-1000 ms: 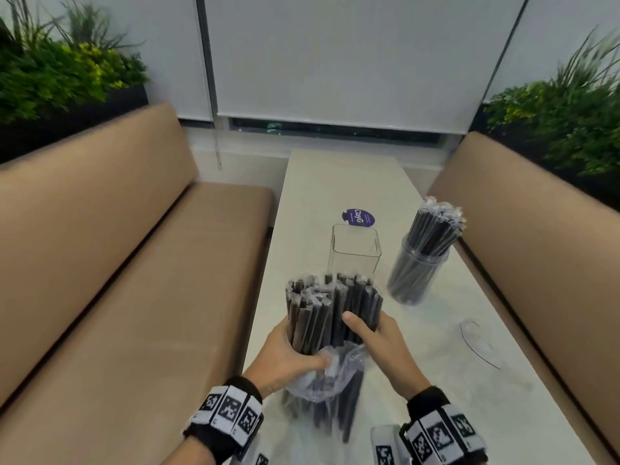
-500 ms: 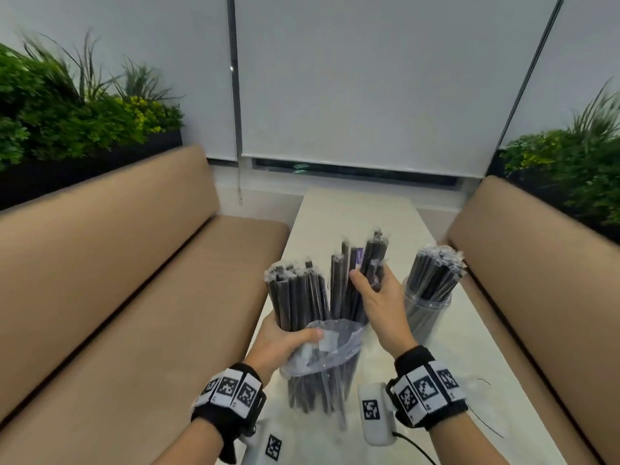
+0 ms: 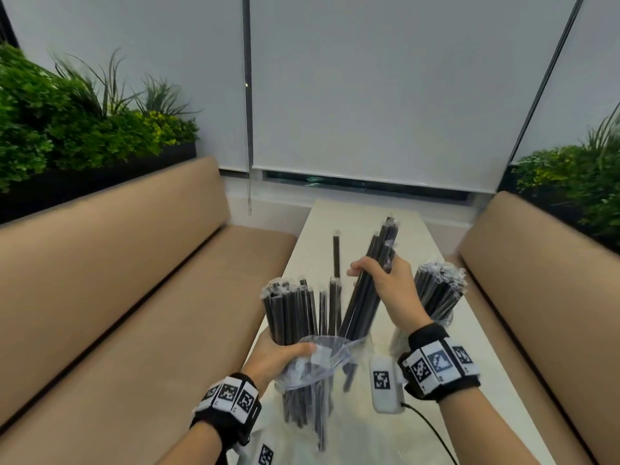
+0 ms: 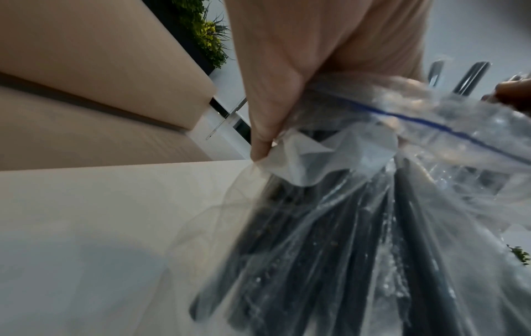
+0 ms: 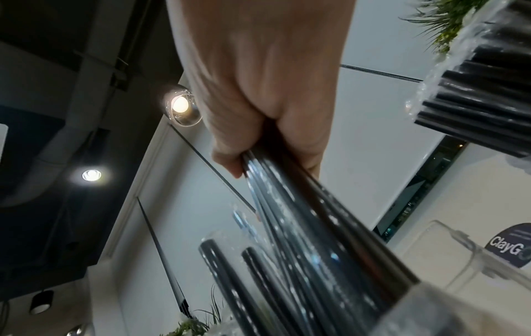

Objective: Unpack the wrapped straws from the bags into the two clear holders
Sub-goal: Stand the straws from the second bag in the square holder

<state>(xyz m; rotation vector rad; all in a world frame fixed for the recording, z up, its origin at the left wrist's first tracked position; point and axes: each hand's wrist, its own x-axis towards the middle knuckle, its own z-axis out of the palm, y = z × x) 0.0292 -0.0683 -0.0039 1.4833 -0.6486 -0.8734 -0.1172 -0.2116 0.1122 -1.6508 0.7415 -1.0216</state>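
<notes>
My left hand [image 3: 285, 354] grips a clear zip bag [image 3: 312, 374] of black wrapped straws [image 3: 292, 310] around its mouth, above the table's near end; the bag [image 4: 388, 181] fills the left wrist view. My right hand [image 3: 382, 283] holds a bundle of straws [image 3: 372, 273] that is tilted and partly lifted out of the bag; the same bundle [image 5: 301, 216] shows in the right wrist view. A round clear holder [image 3: 432, 307] packed with straws stands right of that hand. The square clear holder [image 5: 465, 257] is seen only in the right wrist view.
A white table [image 3: 362, 216] runs away from me between two tan benches [image 3: 134, 263] [image 3: 543, 280]. Planters with green plants [image 3: 84, 129] sit behind both benches. A purple round sticker [image 5: 511, 245] lies beyond the square holder. A cable [image 3: 432, 427] trails from my right wrist.
My right hand has drawn its bundle of straws higher out of the bag and tilted it right. The left hand has kept its grip on the bag. The head view has risen.
</notes>
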